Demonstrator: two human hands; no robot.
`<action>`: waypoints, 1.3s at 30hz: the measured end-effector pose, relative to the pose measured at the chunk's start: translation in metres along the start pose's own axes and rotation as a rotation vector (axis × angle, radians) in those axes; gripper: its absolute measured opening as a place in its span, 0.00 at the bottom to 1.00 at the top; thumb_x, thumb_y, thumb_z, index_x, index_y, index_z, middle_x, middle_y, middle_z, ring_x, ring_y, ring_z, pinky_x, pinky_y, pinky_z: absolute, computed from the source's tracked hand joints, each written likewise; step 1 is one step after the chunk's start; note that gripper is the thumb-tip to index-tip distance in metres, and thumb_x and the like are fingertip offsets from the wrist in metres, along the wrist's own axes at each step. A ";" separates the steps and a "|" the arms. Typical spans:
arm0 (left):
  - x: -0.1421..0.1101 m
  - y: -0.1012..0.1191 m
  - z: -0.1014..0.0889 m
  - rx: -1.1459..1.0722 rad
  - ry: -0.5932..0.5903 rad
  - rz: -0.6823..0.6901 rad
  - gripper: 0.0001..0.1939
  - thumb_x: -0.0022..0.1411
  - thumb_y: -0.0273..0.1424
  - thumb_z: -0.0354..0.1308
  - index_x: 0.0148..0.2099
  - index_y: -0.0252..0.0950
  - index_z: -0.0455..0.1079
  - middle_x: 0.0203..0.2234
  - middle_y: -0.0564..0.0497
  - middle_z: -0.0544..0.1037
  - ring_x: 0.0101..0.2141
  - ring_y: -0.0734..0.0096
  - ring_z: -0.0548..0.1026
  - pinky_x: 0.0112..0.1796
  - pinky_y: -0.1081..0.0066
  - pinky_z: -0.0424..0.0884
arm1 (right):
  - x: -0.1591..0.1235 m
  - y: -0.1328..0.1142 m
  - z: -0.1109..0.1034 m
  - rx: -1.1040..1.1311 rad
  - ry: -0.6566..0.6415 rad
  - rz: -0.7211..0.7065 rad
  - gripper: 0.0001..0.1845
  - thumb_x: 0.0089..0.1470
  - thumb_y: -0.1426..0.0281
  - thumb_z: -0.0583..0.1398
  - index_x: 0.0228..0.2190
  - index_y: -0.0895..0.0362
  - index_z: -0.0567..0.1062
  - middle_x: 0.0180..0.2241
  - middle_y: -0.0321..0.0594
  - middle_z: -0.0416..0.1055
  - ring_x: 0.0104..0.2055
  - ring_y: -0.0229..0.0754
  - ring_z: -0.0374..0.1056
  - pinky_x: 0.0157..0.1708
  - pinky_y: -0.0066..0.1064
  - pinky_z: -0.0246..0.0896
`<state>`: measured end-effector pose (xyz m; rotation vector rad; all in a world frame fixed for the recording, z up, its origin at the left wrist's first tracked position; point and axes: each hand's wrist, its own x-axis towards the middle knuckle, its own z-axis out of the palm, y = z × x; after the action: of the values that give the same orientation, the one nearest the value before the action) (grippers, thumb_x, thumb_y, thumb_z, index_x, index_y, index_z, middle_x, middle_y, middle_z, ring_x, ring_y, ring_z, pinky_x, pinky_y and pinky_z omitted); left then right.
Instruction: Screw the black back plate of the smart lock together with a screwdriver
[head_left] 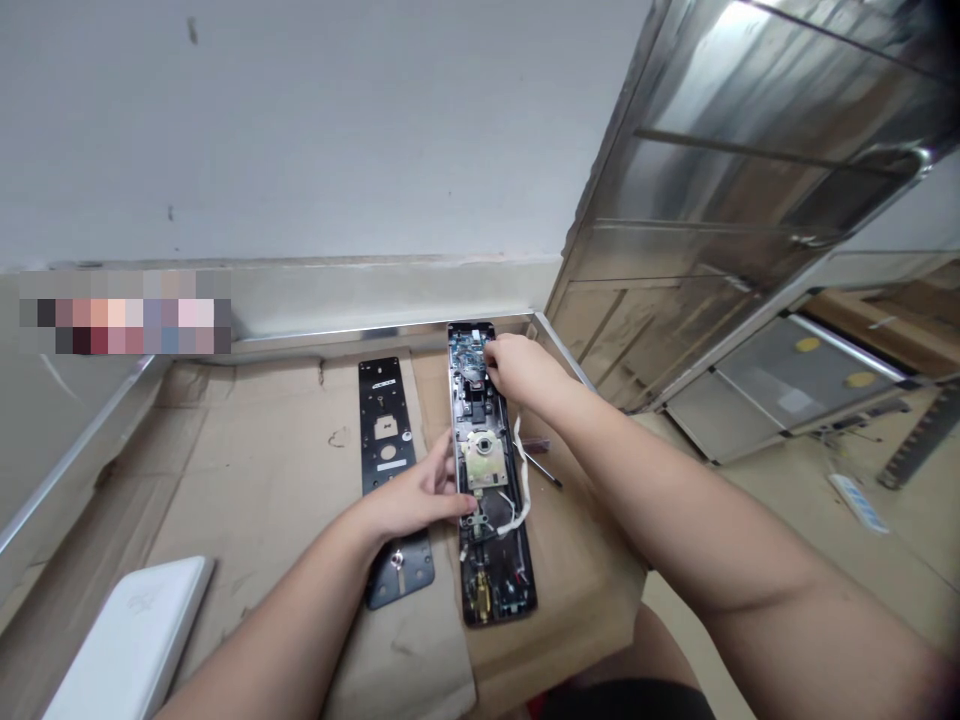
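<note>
A long black electronic door lock housing (491,590) lies with its inside facing up. It carries a blue circuit board (469,348), a metal plate with a square hole (484,462) and a loose white cable (525,475). My left hand (427,485) grips the housing's left side, thumb over the edge. Near the circuit board, at the upper right edge, the fingers of my right hand (514,365) are pinched together; what they hold is hidden. Left of the housing lies a flat black mounting plate (386,430) with cut-outs, partly covered by my left wrist.
A screwdriver (546,470) lies right of the housing on the cardboard-covered table (255,450). At the lower left is a white power bank-like block (135,635). A raised metal rim (337,330) runs along the back. A metal door (712,150) stands to the right.
</note>
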<state>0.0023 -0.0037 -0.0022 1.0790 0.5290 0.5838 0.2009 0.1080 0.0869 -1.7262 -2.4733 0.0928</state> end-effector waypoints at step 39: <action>-0.027 0.023 -0.065 1.231 1.056 -0.343 0.48 0.49 0.52 0.69 0.64 0.33 0.56 0.54 0.30 0.71 0.52 0.41 0.73 0.48 0.53 0.70 | -0.038 0.027 -0.037 0.389 -0.221 -0.292 0.04 0.48 0.70 0.67 0.30 0.57 0.79 0.46 0.43 0.64 0.35 0.36 0.67 0.38 0.32 0.66</action>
<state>-0.0643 0.0285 -0.0028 1.7020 2.1415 0.4624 0.2438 0.0811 0.1179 -1.2454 -2.6018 0.7167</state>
